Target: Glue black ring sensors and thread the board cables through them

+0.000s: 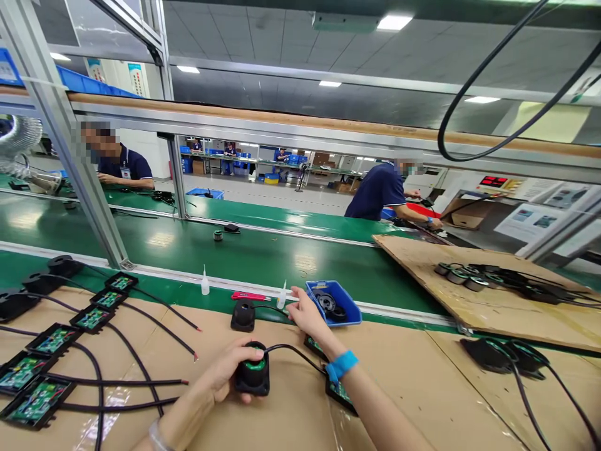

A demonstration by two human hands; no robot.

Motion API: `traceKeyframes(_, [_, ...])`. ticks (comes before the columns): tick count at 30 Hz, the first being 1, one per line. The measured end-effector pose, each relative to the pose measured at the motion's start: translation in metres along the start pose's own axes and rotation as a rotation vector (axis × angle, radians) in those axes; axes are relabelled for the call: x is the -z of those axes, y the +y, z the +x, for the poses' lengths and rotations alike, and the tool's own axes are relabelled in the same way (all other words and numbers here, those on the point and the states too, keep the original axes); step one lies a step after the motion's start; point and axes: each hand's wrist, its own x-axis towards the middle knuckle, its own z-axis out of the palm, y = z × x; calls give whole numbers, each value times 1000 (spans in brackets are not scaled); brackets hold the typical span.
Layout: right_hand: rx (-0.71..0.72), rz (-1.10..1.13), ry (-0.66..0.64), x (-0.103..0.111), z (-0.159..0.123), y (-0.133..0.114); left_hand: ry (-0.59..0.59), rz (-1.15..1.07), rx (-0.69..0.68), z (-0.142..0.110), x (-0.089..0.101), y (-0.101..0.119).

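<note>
The left grip [224,371] presses around a black puck [252,376] with a green ring, its cable [295,354] crossing the cardboard [291,413]. The right grip [307,315], spread, sits just beside a white squeeze bottle [282,295] and a blue tray [334,303], near the green belt's [282,257] metal edge.

Ceiling lamps [394,23] light everything brightly, soft glare shines on the green belt [159,239], and the frame's edges bow outward.
</note>
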Motion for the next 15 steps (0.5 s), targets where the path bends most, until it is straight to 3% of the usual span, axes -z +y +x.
traceKeyframes(3, [-29,9,58,-8,28,-5,-18,-10,-9,-4,1,3])
traceKeyframes(6, [-4,67,76,-4,28,-13,-90,-35,-39,-9,2,6])
traceKeyframes(10, [61,234,131,15,-10,-26,-119,70,-230,-11,3,3])
traceKeyframes(15, [-28,581,93,37,-88,-38,78,382,-507,-9,-2,-1])
